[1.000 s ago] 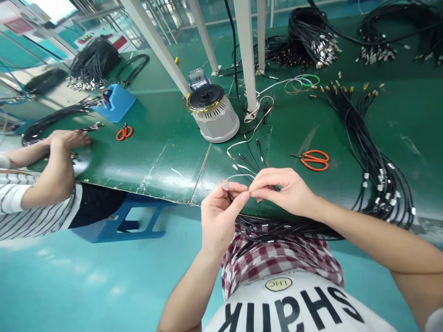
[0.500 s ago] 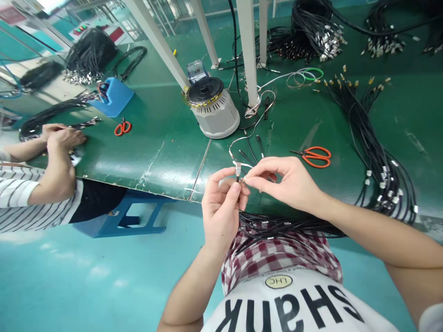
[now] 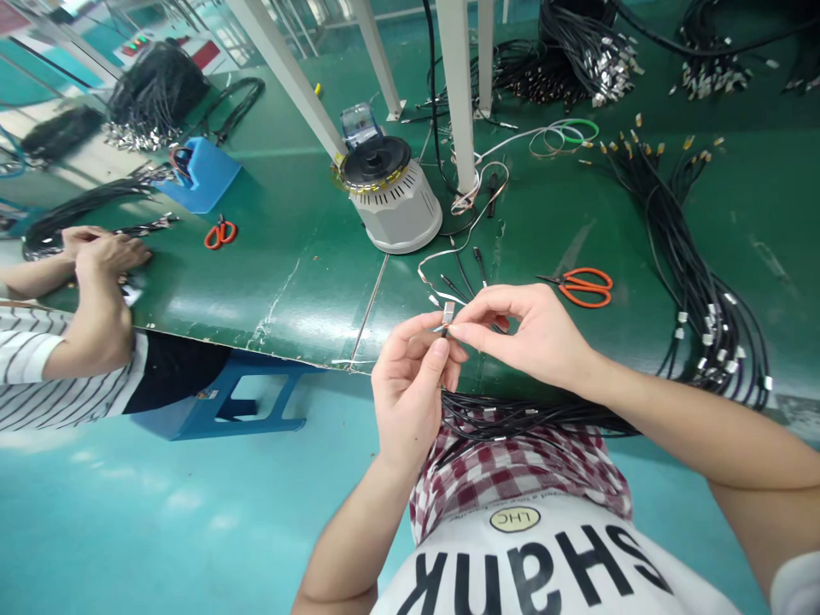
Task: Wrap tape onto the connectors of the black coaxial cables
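My left hand [image 3: 410,371] pinches a black cable between thumb and fingertips, its small metal connector [image 3: 449,312] pointing up past them. Against the base of that connector, the closed thumb and forefinger of my right hand [image 3: 535,329] pinch something thin and tiny; what it is I cannot make out. A thin white strip [image 3: 424,278] runs from near the fingers back toward the frame's post. Across my lap and the table edge lie several black cables [image 3: 544,417] with small white labels. Orange-handled scissors [image 3: 586,288] rest right of my hands.
A grey tape dispenser [image 3: 401,209] stands ahead, beside white posts [image 3: 458,102]. A black cable bundle [image 3: 679,231] lies at right, more bundles [image 3: 576,60] behind. At left, a co-worker's hands [image 3: 108,252] are near a blue holder [image 3: 202,175] and another pair of scissors [image 3: 220,232].
The connector has tilted slightly to the right, and my right fingertips have come in against its base. My left hand keeps its hold on the cable.
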The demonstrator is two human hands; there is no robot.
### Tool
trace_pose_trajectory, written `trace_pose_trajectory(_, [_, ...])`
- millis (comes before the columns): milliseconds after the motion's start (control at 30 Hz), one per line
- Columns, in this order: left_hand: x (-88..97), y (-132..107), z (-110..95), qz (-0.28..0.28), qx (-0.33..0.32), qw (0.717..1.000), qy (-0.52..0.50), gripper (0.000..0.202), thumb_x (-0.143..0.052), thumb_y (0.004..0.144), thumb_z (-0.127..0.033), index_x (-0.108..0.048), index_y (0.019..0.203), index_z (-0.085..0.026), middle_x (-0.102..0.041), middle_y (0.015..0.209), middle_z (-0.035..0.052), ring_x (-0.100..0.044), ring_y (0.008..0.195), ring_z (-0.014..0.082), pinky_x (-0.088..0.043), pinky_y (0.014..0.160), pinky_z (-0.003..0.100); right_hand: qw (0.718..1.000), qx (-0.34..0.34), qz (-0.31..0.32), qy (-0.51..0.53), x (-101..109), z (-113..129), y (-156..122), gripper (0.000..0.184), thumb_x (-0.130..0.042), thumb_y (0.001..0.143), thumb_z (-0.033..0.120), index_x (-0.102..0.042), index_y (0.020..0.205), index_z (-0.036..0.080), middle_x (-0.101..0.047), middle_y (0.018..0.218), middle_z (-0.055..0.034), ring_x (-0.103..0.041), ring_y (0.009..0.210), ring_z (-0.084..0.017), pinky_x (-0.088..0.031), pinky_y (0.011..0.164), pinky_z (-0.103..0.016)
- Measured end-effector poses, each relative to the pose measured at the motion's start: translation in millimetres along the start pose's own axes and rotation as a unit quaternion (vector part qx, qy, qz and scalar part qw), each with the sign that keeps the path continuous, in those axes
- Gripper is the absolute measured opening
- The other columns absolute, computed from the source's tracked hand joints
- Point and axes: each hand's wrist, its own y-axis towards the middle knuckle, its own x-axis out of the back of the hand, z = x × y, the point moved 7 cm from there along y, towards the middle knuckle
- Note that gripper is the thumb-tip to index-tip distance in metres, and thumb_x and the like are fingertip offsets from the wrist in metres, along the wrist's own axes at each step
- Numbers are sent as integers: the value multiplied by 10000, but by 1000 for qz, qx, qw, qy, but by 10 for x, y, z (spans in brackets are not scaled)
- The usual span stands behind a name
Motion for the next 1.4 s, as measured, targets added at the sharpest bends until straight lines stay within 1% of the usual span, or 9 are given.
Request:
trace_pose_trajectory(333, [-10, -20, -17, 3, -13, 1000, 24, 251, -612, 924, -150, -652, 1160, -223, -644, 771, 29, -593, 699, 123, -420, 501, 183, 1000, -9, -2, 13, 21, 8, -8, 111, -704, 837, 220, -740, 762, 147, -655, 672, 5, -556, 624, -87, -433, 591, -214])
trace_pose_trajectory(600, [-22, -34, -21, 8, -16, 999, 45, 251, -606, 930, -160, -650, 1168, -225, -655, 787, 34, -600, 704, 125, -423, 502, 188, 999, -22, -10, 45, 12, -49, -24, 96, -729, 817, 225, -736, 757, 150, -652, 658, 7, -558, 607, -86, -441, 569, -206])
trace_pose_trajectory(867, [-28, -28, -12, 15, -8, 998, 56, 249, -601, 934, -179, -639, 1179, -205, -656, 801, 42, -577, 669, 112, -411, 504, 193, 991, -67, -5, 119, -39, -147, -49, 95, -756, 786, 210, -707, 746, 139, -655, 636, 7, -585, 595, -96, -467, 564, -204])
trace_pose_trajectory(933, [-33, -37, -9, 17, -7, 997, 74, 276, -600, 935, -185, -609, 1209, -216, -660, 806, 38, -559, 627, 104, -417, 502, 200, 985, -89, -2, 150, -72, -198, -61, 116, -762, 781, 224, -691, 750, 137, -662, 636, 3, -592, 594, -103, -481, 573, -213])
trace_pose_trajectory(1000, [-24, -58, -15, 11, -24, 994, 108, 312, -598, 936, -184, -564, 1241, -242, -672, 821, 26, -540, 568, 92, -429, 499, 206, 977, -116, 3, 181, -110, -256, -73, 152, -768, 775, 253, -676, 752, 136, -670, 642, -7, -608, 601, -117, -499, 590, -232])
trace_pose_trajectory(1100, [-2, -113, -58, -4, -103, 973, 205, 327, -585, 940, -169, -542, 1253, -252, -700, 946, 41, -559, 551, 79, -470, 512, 210, 970, -144, -3, 198, -130, -320, -85, 190, -781, 758, 285, -668, 747, 133, -680, 670, -19, -631, 627, -134, -517, 612, -251])
trace_pose_trajectory(1200, [2, -178, -70, -18, -177, 930, 321, 311, -585, 933, -146, -589, 1234, -226, -709, 1053, 69, -608, 605, 89, -532, 580, 231, 970, -147, -16, 195, -120, -330, -88, 178, -785, 748, 264, -670, 733, 129, -670, 678, -10, -606, 611, -111, -501, 592, -226])
trace_pose_trajectory(1267, [11, -203, -55, -31, -194, 911, 362, 319, -592, 926, -131, -602, 1234, -215, -722, 1046, 71, -642, 643, 104, -561, 633, 248, 970, -142, -21, 196, -112, -315, -91, 157, -791, 739, 235, -676, 732, 129, -660, 668, 1, -584, 594, -96, -489, 576, -210])
trace_pose_trajectory(1400, [13, -232, -65, -64, -208, 892, 395, 358, -604, 913, -103, -606, 1254, -211, -734, 1071, 67, -709, 756, 135, -596, 721, 273, 976, -122, -24, 180, -105, -262, -98, 133, -783, 748, 225, -687, 742, 134, -661, 653, 2, -585, 581, -100, -477, 553, -210])
